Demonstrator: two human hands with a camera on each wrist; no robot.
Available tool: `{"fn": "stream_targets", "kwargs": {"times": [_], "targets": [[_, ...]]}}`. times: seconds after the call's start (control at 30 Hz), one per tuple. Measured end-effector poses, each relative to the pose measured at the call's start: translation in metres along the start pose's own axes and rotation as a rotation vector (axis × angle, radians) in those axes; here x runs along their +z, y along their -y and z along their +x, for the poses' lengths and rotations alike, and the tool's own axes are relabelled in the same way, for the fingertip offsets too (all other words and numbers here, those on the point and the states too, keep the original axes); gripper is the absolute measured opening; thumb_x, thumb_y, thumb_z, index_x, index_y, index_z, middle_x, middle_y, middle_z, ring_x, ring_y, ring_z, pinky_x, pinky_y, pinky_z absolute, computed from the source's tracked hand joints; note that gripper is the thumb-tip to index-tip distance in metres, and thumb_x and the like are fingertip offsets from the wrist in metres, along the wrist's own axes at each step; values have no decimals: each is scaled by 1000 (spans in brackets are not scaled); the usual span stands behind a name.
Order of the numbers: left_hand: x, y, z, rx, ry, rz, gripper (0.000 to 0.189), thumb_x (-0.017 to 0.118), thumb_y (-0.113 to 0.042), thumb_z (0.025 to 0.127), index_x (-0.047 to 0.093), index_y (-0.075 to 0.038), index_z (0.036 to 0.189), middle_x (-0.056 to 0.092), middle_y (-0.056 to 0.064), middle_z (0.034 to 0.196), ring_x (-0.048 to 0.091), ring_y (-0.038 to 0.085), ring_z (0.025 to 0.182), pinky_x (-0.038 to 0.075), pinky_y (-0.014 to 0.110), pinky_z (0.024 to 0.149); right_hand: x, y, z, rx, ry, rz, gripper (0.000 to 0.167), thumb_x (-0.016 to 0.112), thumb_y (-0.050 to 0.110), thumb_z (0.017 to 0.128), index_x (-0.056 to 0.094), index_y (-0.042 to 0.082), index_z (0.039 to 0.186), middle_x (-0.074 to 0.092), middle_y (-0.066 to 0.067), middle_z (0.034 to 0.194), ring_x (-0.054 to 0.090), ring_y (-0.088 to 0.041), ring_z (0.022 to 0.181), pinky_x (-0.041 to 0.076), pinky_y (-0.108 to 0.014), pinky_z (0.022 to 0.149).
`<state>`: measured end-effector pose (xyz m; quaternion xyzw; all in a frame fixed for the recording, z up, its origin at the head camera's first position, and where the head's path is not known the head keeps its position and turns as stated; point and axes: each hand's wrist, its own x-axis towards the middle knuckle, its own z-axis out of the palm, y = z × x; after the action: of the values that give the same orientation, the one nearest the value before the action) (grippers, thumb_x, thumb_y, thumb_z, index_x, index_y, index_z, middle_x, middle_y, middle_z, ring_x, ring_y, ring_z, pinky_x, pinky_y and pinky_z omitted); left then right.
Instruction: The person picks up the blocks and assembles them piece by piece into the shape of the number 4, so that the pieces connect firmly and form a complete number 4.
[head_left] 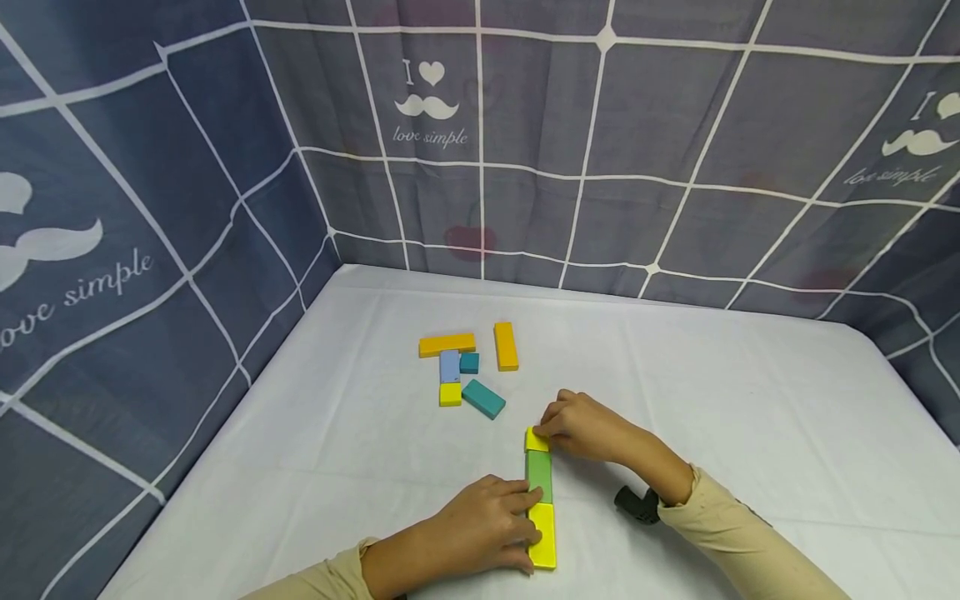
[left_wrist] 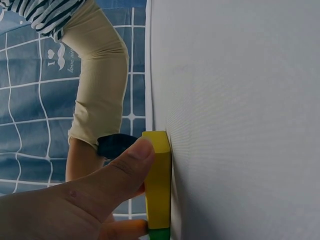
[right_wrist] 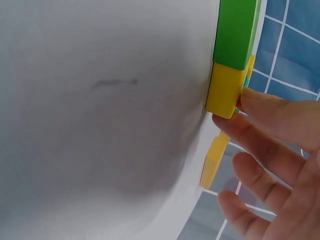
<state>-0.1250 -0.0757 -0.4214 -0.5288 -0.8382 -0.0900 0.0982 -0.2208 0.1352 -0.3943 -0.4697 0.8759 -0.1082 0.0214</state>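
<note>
Three blocks lie end to end in a straight row: a long yellow block [head_left: 546, 546] nearest me, a green block [head_left: 538, 471] in the middle and a small yellow block [head_left: 533, 442] at the far end. My left hand [head_left: 476, 523] rests against the row's left side, its fingers spread over the green and long yellow blocks. In the left wrist view the thumb presses the long yellow block's near corner [left_wrist: 159, 175]. At the far end, my right hand [head_left: 588, 425] pinches the small yellow block between thumb and index finger, the other fingers loosely bent.
Beyond the row lie two orange blocks [head_left: 507, 347], a light blue block [head_left: 449, 365], a yellow block [head_left: 450, 395], a small teal block [head_left: 469, 363] and a longer teal block [head_left: 483, 399]. A checked curtain [head_left: 540, 208] borders the white table [head_left: 337, 467].
</note>
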Motion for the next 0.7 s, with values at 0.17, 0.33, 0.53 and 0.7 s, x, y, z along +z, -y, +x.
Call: {"fn": "stream_targets", "kwargs": {"times": [0.17, 0.33, 0.53, 0.7], "targets": [[0, -1, 1, -3, 5, 10, 30, 60, -53, 79, 72, -29, 92, 63, 2, 118, 59, 16, 109, 46, 23, 86, -1, -1, -1, 9, 6, 17, 21, 69, 9, 79, 72, 10, 100, 70, 0, 93, 48, -10, 75, 39, -18, 64], [-1, -1, 2, -6, 14, 8, 30, 60, -53, 79, 72, -29, 93, 62, 2, 119, 59, 16, 109, 46, 23, 86, -3, -3, -2, 7, -1, 12, 20, 69, 9, 79, 72, 9, 99, 70, 0, 93, 50, -10, 75, 39, -18, 64], [-3, -1, 2, -9, 20, -3, 29, 60, -52, 80, 72, -29, 92, 62, 3, 119, 59, 16, 109, 46, 23, 86, -2, -3, -4, 11, 1, 15, 22, 68, 10, 79, 72, 9, 101, 70, 0, 95, 50, -11, 77, 40, -19, 65], [-2, -2, 2, -8, 12, -2, 29, 60, -52, 79, 72, -29, 92, 62, 3, 119, 59, 16, 109, 46, 23, 86, -1, -1, -5, 4, 6, 16, 22, 66, 8, 81, 71, 10, 102, 70, 0, 97, 52, -12, 79, 43, -21, 69]]}}
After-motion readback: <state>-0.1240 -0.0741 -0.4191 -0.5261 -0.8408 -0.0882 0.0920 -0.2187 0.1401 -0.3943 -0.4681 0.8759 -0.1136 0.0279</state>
